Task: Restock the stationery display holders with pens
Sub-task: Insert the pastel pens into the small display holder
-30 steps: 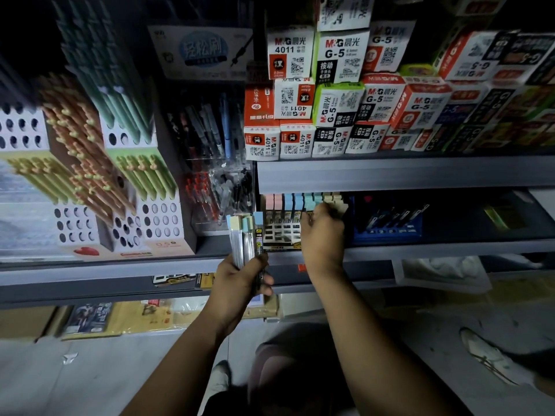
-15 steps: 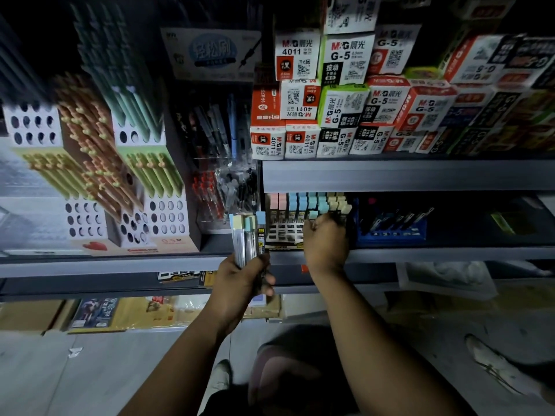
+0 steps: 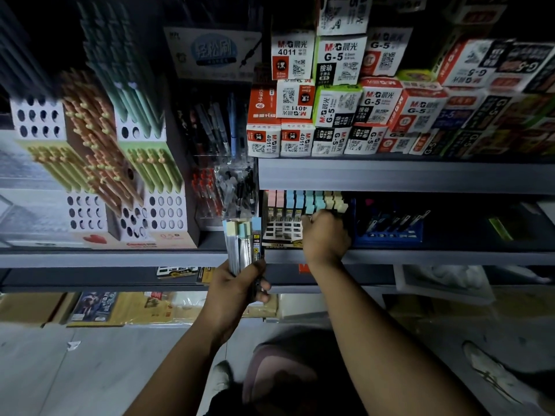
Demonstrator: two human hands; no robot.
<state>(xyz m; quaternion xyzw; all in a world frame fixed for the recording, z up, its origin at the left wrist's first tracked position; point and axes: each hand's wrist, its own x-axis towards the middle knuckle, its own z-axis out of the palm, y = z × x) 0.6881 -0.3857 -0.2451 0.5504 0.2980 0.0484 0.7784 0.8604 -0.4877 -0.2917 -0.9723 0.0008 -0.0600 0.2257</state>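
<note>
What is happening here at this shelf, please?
A person is restocking pens. The left hand grips a bundle of pastel-capped pens upright before the shelf. The right hand reaches into the display holder on that shelf, fingers curled at the row of pens standing there. Whether it holds a pen is hidden.
</note>
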